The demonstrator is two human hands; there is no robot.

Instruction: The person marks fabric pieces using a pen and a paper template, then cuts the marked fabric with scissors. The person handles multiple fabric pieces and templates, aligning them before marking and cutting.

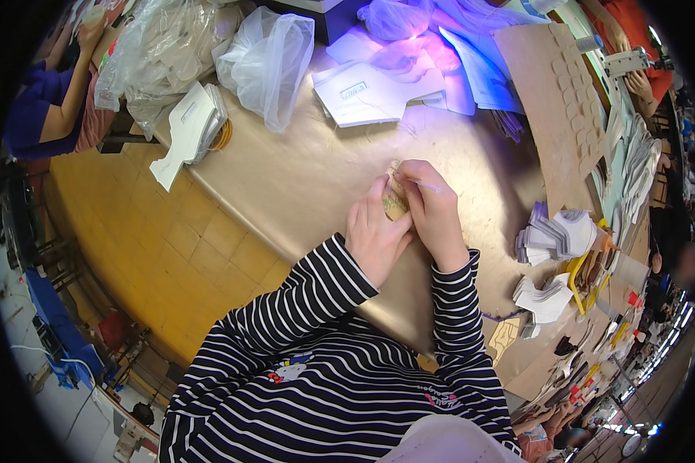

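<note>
Both of my hands meet over the middle of the table (286, 181). With the fingers of my left hand (373, 235) I hold a small yellowish piece with darker marks (394, 207); whether it rests on the tabletop cannot be seen. My right hand (434, 207) pinches a thin, pale, pen-like tool (428, 185), its shaft slanting out past the knuckles. Its tip is hidden behind my fingers, close to the yellowish piece.
Ahead lies a stack of white cut pieces (374, 96), with clear plastic bags (266, 65) to its left. A brown sheet with scalloped shapes (556, 92) is at the right, above bundles of cut pieces (556, 235). Co-workers sit at far left and far right.
</note>
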